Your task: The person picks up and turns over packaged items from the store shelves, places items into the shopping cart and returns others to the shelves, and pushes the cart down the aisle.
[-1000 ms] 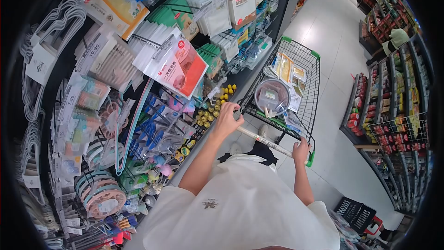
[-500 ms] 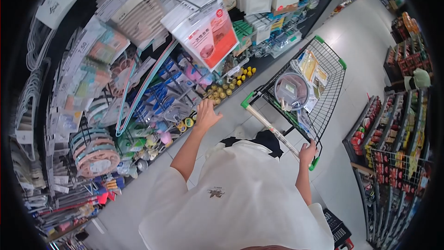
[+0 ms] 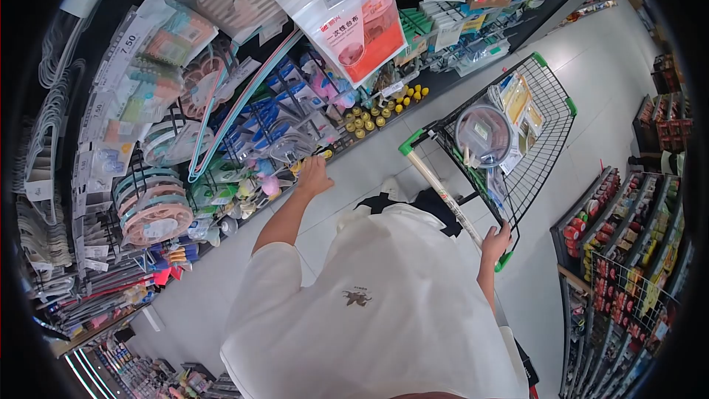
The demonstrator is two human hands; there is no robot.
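My left hand is held out over the floor beside the lower shelf goods, its fingers apart and nothing in it. The yellow-capped items hang or stand just beyond it. My right hand is closed around the right end of the pale cart handle. In the wire shopping cart lie a round clear-lidded basin and several flat packages.
To the left, a tall rack carries white hangers, round pastel racks and a red-and-white packet. Shelves of packaged goods stand across the aisle on the right. Grey floor tiles run between them.
My left hand has left the cart handle and moved left toward the rack. My right hand stays on the handle. The view has turned, so the cart appears farther right.
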